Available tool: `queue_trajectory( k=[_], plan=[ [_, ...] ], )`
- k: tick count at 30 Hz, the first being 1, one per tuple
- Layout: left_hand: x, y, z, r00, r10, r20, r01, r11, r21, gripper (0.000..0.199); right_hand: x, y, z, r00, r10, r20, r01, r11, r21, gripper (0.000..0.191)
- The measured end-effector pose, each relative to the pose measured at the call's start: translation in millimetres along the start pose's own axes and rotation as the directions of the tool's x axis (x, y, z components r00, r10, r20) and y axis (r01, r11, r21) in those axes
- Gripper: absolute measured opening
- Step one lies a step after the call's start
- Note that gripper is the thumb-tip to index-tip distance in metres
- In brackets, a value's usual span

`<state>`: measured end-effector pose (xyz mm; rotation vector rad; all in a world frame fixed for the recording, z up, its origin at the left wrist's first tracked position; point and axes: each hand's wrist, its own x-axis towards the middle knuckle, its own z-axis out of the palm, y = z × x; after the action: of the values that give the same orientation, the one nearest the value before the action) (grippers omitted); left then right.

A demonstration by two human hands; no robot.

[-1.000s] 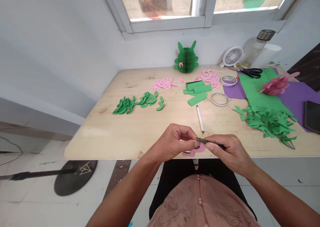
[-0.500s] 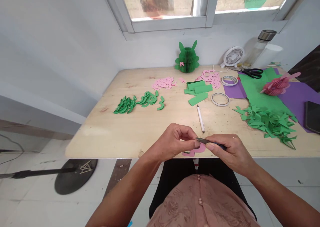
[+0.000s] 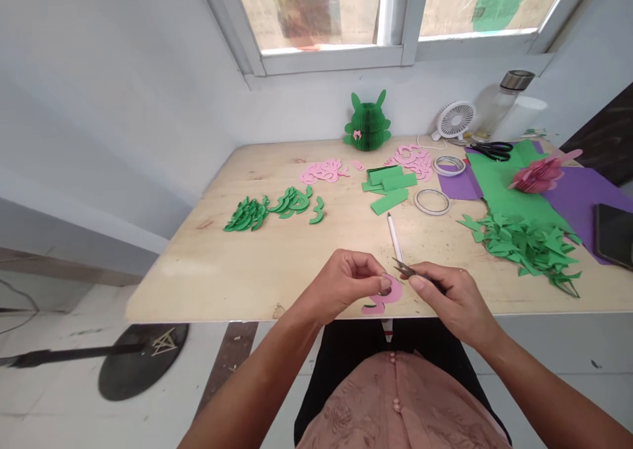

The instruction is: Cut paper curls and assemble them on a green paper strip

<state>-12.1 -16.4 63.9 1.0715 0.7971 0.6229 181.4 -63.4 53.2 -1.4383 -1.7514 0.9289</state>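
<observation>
Near the table's front edge, my left hand (image 3: 349,284) pinches a pink paper cutout (image 3: 394,292) with curved, rounded edges. Part of the cutout is covered by my fingers. My right hand (image 3: 452,297) is closed around a small pair of dark-bladed scissors (image 3: 406,270), whose tips stand slightly apart just above and right of the cutout. Their handles are mostly hidden in my palm. A white pen (image 3: 394,235) lies on the table just beyond the scissors.
Green curved cutouts (image 3: 247,214) lie at left, pink cutouts (image 3: 324,170) farther back. Green paper strips (image 3: 389,200), tape rolls (image 3: 432,202) and green scraps (image 3: 531,241) lie rightward. A green honeycomb paper figure (image 3: 368,124), white fan (image 3: 455,119) and bottle (image 3: 499,106) stand along the wall.
The scissors' blades have come apart and moved slightly up, away from my left fingertips. More of the pink cutout shows. The camera view has tilted a little upward.
</observation>
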Motion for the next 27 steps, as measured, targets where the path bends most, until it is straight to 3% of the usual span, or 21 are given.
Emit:
queue_trajectory(
  k=[5, 9, 18, 27],
  plan=[
    [2, -8, 0.8, 0.994, 0.042, -0.096, -0.048, 0.997, -0.063, 0.012, -4, 9, 11, 0.985, 0.167, -0.042, -0.144, 0.934, 0.326, 0.039],
    [1, -14, 8.1, 0.982, 0.047, -0.185, -0.070, 0.990, -0.122, 0.013, -4, 6, 26, 0.975, 0.221, -0.017, -0.183, 0.847, 0.499, 0.031],
    [-2, -27, 23.2, 0.965, 0.045, -0.259, -0.099, 0.975, -0.199, 0.014, -8, 7, 41, 0.948, 0.295, -0.116, -0.197, 0.835, 0.515, 0.019],
    [-13, -33, 33.3, 0.941, 0.086, -0.326, -0.144, 0.977, -0.158, 0.016, -21, 5, 40, 0.952, 0.291, -0.093, -0.204, 0.831, 0.517, 0.020]
  ],
)
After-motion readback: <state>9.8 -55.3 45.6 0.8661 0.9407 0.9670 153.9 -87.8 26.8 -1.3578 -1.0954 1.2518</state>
